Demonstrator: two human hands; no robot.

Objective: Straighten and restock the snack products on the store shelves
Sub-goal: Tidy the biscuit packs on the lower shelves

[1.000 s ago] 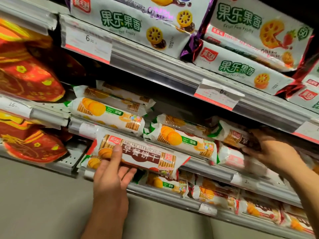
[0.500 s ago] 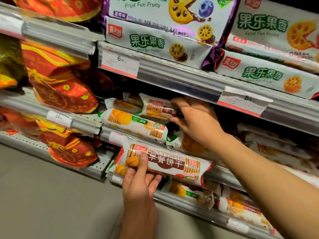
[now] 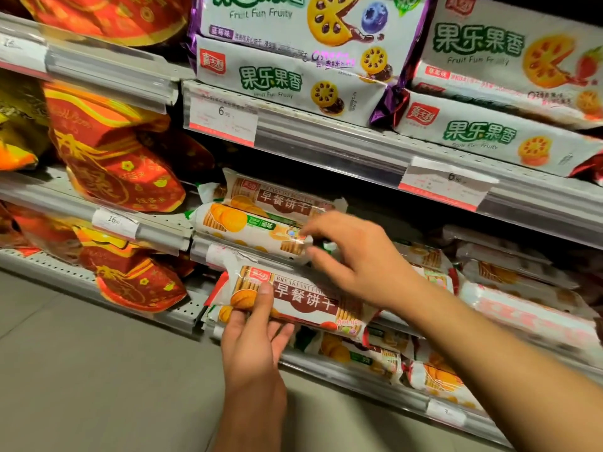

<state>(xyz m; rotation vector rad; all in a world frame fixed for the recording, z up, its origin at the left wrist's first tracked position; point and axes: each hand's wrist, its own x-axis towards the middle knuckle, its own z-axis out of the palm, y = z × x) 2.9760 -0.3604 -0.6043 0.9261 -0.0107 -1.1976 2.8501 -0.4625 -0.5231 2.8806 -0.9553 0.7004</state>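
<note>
On the middle shelf, the brown-label biscuit pack (image 3: 280,199) now lies on the orange one (image 3: 251,230); the right hand (image 3: 352,259) has let go, fingers spread loosely. The left hand (image 3: 257,334) still grips another pack (image 3: 303,298), thumb on top.

Grey metal store shelves (image 3: 359,148) with clear price-tag rails ran in tiers above a grey floor (image 3: 98,370). On the top tier lay white "Fruit Fun Fruity" biscuit bags (image 3: 293,83), stacked. The middle tier (image 3: 202,247) carried long white biscuit rolls (image 3: 248,228), one brown-labelled roll (image 3: 277,199) lying on another. Red and gold foil snack bags (image 3: 117,164) sat on the perforated shelves at left (image 3: 58,267).
</note>
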